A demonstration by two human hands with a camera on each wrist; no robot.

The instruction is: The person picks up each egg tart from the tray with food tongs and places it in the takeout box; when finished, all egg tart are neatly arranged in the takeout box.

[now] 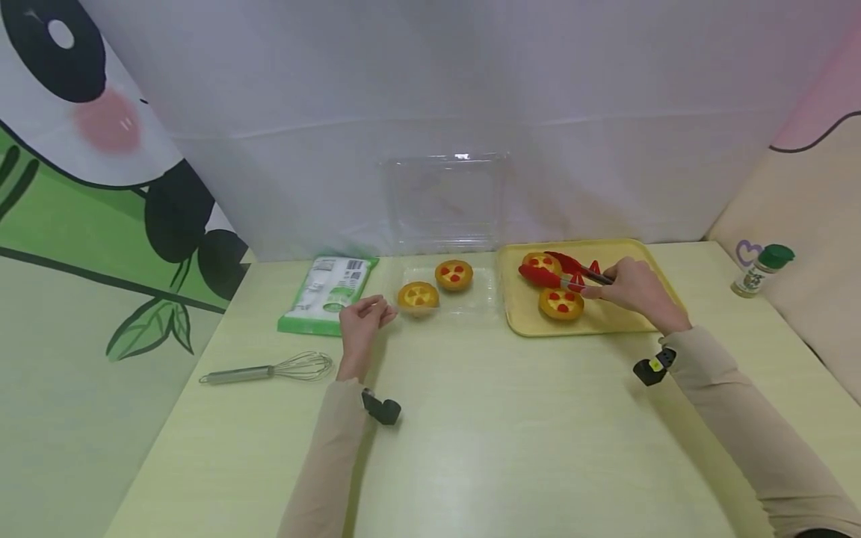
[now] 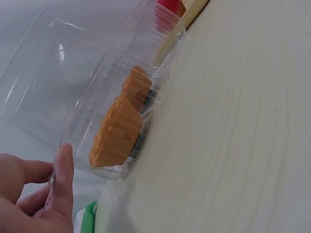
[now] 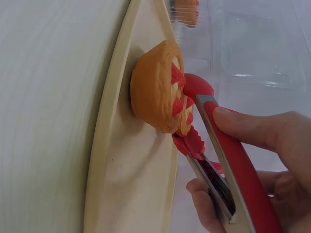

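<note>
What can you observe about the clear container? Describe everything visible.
The clear container looks like thin plastic. Its shallow, ridged base sits on the table, left of the yellow tray, holding two tarts. Its lid is open, raised at the back. The left hand pinches the rim near the front-left corner.

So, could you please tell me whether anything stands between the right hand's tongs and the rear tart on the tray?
Nothing visible does: the tongs in the right hand have their red tips either side of the rear tart on the yellow tray. The front tart lies nearer the person, not between.
</note>
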